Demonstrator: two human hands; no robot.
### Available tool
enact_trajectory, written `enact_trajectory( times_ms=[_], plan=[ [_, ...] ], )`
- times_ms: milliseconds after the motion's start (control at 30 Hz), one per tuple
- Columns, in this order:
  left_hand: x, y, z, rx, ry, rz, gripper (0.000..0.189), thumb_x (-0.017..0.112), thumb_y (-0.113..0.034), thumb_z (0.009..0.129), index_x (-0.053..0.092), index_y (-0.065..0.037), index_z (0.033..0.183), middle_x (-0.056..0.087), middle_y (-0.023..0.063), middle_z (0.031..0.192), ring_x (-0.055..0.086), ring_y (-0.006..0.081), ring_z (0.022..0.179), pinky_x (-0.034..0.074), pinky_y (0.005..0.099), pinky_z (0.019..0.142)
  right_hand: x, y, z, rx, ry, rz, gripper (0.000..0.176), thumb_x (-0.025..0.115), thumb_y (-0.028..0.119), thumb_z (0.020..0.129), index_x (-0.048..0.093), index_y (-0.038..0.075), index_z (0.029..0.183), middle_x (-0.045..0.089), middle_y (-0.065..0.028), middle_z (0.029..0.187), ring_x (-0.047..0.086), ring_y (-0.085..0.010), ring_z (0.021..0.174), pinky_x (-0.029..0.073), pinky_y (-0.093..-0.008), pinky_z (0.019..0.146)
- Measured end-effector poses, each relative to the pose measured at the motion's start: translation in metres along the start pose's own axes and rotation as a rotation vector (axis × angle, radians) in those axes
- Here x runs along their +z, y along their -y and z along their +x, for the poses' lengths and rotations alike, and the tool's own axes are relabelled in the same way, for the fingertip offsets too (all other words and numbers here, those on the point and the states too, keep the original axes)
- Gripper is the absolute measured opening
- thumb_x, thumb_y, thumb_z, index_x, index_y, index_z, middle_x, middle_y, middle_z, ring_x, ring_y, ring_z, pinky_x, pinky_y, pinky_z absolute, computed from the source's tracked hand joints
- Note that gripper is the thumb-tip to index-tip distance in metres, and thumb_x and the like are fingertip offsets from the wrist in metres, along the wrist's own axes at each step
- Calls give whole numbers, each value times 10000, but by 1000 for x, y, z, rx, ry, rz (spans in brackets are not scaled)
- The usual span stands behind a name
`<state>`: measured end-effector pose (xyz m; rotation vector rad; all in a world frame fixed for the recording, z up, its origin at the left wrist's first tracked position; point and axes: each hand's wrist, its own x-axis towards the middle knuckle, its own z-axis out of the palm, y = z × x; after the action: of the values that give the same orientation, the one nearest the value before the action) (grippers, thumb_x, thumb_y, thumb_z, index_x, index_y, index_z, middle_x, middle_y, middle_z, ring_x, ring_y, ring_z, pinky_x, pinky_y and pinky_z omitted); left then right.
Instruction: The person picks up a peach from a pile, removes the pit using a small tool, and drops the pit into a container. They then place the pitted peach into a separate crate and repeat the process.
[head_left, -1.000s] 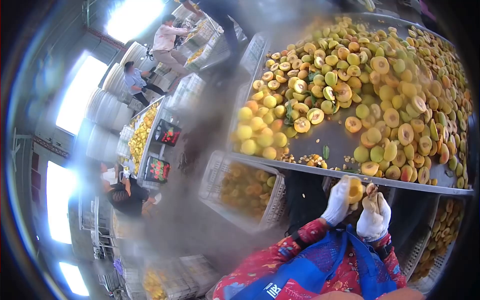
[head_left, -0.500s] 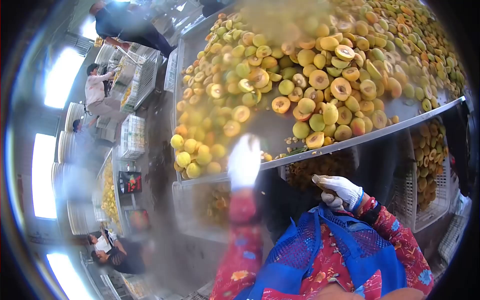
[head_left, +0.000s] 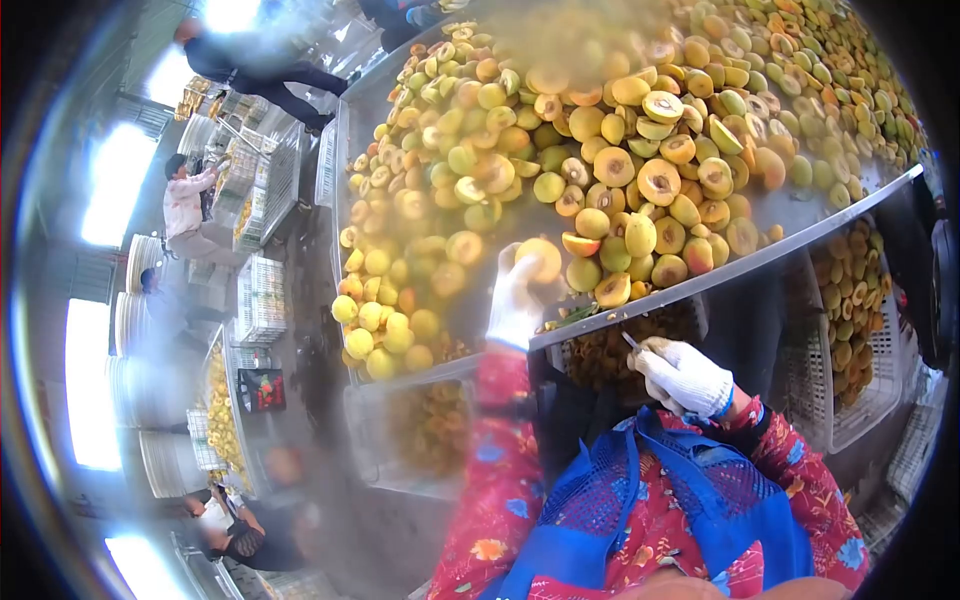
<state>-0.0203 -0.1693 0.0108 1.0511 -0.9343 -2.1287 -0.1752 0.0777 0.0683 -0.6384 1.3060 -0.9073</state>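
Observation:
My left hand (head_left: 514,305), in a white knit glove, is at the near edge of the metal table (head_left: 700,282). Its fingers are closed around a yellow-orange peach half (head_left: 541,260). My right hand (head_left: 684,376), also gloved, is lower and to the right, in front of the table edge. It grips a small hand tool (head_left: 629,340) whose thin metal tip sticks out toward the upper left; the fingers hide the handle. Halved peaches (head_left: 659,182), some with stones showing in the cut face, are heaped beyond my left hand.
Under the table stand a crate (head_left: 400,470) at left and a white crate (head_left: 868,400) of peach halves at right. Co-workers (head_left: 190,205) are at other tables on the left, near stacked white crates (head_left: 262,298). Part of the lens is smeared.
My left hand has moved right and up along the table edge and now holds a peach half. My right hand has shifted slightly, and its tool tip shows more.

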Motion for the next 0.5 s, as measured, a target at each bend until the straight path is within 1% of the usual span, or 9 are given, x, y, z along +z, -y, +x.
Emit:
enact_trajectory(
  times_ms=[33, 67, 133, 167, 233, 333, 367, 467, 500],
  plan=[
    [2, 0, -16, -11, 24, -27, 425, 660, -145, 918, 472, -120, 1299, 588, 163, 1156, 652, 294, 820, 579, 394, 662, 2, 6, 5, -75, -34, -134, 314, 505, 331, 1056, 592, 31, 1031, 516, 18, 605, 461, -62, 430, 376, -237, 433],
    [2, 1, -30, -22, 50, -54, 394, 654, -146, 923, 490, -117, 1280, 591, 161, 1153, 647, 284, 810, 569, 380, 647, 4, -2, 17, -354, -80, -333, 298, 527, 311, 1043, 600, 23, 1021, 549, -39, 612, 515, -169, 464, 421, -317, 470],
    [8, 15, -49, -28, -3, -34, 301, 580, -308, 1008, 539, -118, 1237, 635, 123, 1052, 640, 225, 745, 506, 311, 560, 12, -3, 36, -846, -317, -705, 281, 564, 282, 1019, 611, 5, 1008, 613, -152, 641, 607, -373, 550, 491, -462, 546],
    [12, 22, -56, -49, -14, -69, 317, 548, -362, 1029, 541, -127, 1242, 649, 108, 1028, 635, 196, 709, 477, 273, 514, 15, 5, 30, -585, -271, -635, 308, 575, 298, 1005, 617, -6, 1030, 647, -229, 719, 620, -478, 681, 500, -540, 617],
    [34, 26, -76, -44, -48, -2, 463, 441, -546, 1059, 557, -125, 1214, 678, 67, 983, 639, 137, 689, 435, 221, 466, 24, 19, 27, -470, -285, -774, 335, 570, 304, 1005, 623, -25, 1043, 663, -232, 724, 649, -440, 657, 518, -513, 593],
    [38, 44, -86, -24, 60, -7, 490, 435, -568, 1054, 561, -116, 1193, 689, 75, 998, 661, 134, 711, 422, 212, 451, 29, 11, 25, -494, -334, -892, 368, 571, 314, 1003, 632, -48, 1024, 657, -222, 674, 643, -417, 585, 514, -499, 533],
    [32, 51, -87, -10, 99, 21, 496, 390, -538, 1078, 576, -88, 1169, 674, 88, 1008, 667, 146, 811, 498, 246, 563, 31, 10, 23, -467, -331, -907, 366, 572, 315, 1003, 633, -46, 1013, 656, -222, 674, 642, -414, 583, 512, -496, 530],
    [23, 69, -87, 149, 10, 286, 579, 235, -507, 1112, 561, -31, 1158, 672, 137, 1013, 664, 227, 914, 543, 329, 819, 36, 6, 20, -436, -337, -916, 359, 569, 314, 1007, 633, -38, 982, 652, -218, 667, 638, -411, 577, 507, -490, 521],
    [25, 66, -92, 176, 4, 317, 505, 297, -452, 1108, 560, -25, 1159, 667, 140, 1012, 663, 236, 908, 540, 330, 816, 37, 5, 19, -435, -341, -911, 357, 566, 313, 1008, 632, -36, 973, 651, -216, 663, 637, -410, 574, 505, -489, 518]
  ],
)
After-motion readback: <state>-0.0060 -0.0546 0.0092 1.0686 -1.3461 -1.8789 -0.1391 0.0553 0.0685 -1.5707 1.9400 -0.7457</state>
